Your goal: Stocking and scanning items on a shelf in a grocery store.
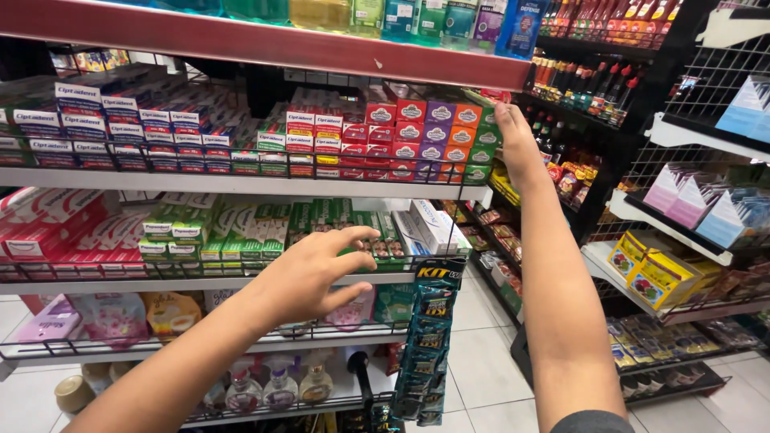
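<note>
My left hand (pixel 309 274) hovers with fingers spread in front of the middle shelf, close to green toothpaste boxes (pixel 241 232); it holds nothing. My right hand (pixel 516 143) reaches up to the right end of the upper shelf, its fingers touching the stacked small toothpaste boxes (pixel 437 136) in red, purple, orange and green. Whether the right hand grips a box is hidden by the back of the hand.
Red and white toothpaste boxes (pixel 120 120) fill the upper shelf's left. A hanging strip of dark sachets (pixel 429 337) dangles from the middle shelf's end. Bottles (pixel 281 385) stand on the lowest shelf. Another rack with yellow and pastel packs (pixel 690 232) stands right, across a tiled aisle (pixel 481 361).
</note>
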